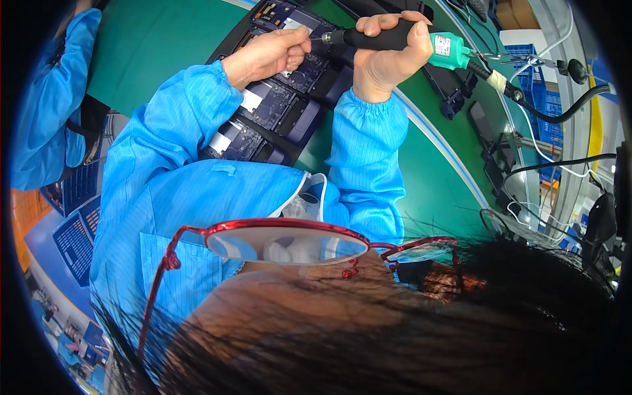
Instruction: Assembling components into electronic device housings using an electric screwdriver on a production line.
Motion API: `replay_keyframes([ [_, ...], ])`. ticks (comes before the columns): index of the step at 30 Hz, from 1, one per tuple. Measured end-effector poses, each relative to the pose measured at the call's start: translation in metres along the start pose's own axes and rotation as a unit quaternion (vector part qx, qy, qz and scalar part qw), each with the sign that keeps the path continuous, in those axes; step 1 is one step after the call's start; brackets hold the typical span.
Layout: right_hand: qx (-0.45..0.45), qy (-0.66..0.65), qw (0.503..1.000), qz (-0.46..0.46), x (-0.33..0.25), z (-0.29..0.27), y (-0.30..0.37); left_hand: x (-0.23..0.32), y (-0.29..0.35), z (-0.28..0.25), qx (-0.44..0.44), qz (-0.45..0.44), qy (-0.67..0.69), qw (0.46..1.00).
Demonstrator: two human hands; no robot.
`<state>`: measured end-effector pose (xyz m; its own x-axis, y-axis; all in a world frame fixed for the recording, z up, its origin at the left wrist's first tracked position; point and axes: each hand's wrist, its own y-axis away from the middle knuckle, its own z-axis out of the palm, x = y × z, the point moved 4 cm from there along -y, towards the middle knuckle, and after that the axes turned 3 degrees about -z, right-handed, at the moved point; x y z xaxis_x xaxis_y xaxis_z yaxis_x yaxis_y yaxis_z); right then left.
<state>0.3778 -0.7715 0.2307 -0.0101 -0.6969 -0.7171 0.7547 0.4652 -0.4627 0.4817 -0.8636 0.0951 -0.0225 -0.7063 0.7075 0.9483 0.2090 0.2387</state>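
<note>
Head view of screwdriving on a green bench. The right hand is closed in a full fist around the black grip of an electric screwdriver; a fist of this kind probably serves to steady the tool against torque. The driver's long axis lies nearly level across the picture: its thin bit points toward the person's left, and its teal rear end points toward the right edge of the bench, where a black cable leaves it. The left hand has its fingertips pinched together right at the bit tip, apparently guiding the bit or holding a small screw; whether anything sits between the fingertips cannot be told at this size. Both hands work over an opened dark device, a flat chassis with exposed inner parts and pale labels, which lies slantwise near the middle of the bench, just under the bit. Blue sleeves cover both forearms. Red-rimmed glasses and dark hair fill the lower picture. Another person's blue sleeve shows at the left edge.
</note>
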Motion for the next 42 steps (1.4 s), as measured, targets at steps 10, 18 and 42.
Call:
replay_keyframes([
  [10, 0.015, 0.011, 1.0, 0.006, 0.001, -0.001, 0.004, -0.001, 0.0, 0.001, 0.004, 0.001, 0.002, 1.0],
  [18, 0.007, 0.035, 0.999, -0.004, -0.006, -0.005, 0.005, -0.003, -0.002, 0.001, -0.002, -0.006, -0.02, 1.0],
  [42, -0.108, 0.07, 0.981, 0.144, -0.004, 0.002, 0.073, 0.008, 0.014, 0.014, 0.12, -0.028, -0.062, 0.99],
])
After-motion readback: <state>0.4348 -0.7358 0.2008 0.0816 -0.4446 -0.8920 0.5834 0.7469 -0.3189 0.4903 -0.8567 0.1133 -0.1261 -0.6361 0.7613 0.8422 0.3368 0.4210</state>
